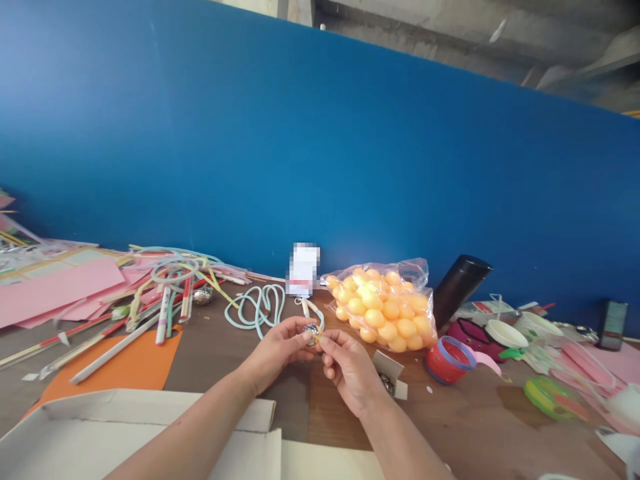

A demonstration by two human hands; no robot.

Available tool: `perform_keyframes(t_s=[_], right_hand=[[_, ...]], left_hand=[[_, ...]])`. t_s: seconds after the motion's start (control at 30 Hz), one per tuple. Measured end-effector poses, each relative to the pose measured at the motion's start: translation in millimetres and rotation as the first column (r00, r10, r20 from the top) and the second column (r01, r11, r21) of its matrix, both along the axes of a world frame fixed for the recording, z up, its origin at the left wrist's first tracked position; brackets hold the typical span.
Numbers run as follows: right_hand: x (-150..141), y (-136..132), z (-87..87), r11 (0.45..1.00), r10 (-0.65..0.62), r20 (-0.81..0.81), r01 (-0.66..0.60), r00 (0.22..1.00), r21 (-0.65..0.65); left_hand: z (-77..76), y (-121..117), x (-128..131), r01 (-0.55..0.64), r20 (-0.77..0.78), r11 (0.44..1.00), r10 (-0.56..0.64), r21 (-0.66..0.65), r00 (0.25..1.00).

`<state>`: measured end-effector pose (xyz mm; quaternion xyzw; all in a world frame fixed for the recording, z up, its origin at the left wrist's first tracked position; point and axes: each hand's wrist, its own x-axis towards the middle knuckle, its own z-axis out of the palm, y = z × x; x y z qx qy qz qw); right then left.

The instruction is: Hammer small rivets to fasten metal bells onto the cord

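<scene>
A small round shiny silver thing (311,329), with a yellowish patch on its near side, is held between my hands above the table. My left hand (283,350) grips it from the left with thumb and fingers. From the right, the closed thumb and forefinger of my right hand (345,367) pinch at its edge. Whether they hold the ball itself or the yellowish part is too small to tell. Just behind my hands lie a coiled light blue cord (260,308) and a white-tipped piece of cord. Beside my right hand, a small open box (400,388) contains dark shiny things.
Behind my right hand sits a clear bag of orange balls (385,310), beside a leaning black bottle (463,283) and a red cup (445,367). Sticks, cords and pink paper (65,283) cover the left. White cardboard (125,407) lies in front; a blue panel (300,147) stands behind.
</scene>
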<state>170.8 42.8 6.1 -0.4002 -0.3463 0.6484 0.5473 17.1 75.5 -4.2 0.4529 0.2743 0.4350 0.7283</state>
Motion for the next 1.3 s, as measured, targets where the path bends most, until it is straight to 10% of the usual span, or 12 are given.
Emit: perform_keyframes(t_s=[1.3], right_hand=[[1, -1, 0.7, 0.999, 0.034, 0.043, -0.036, 0.999, 0.036]], left_hand=[[12.9, -4, -2, -0.077, -0.142, 0.992, 0.09, 0.098, 0.986]])
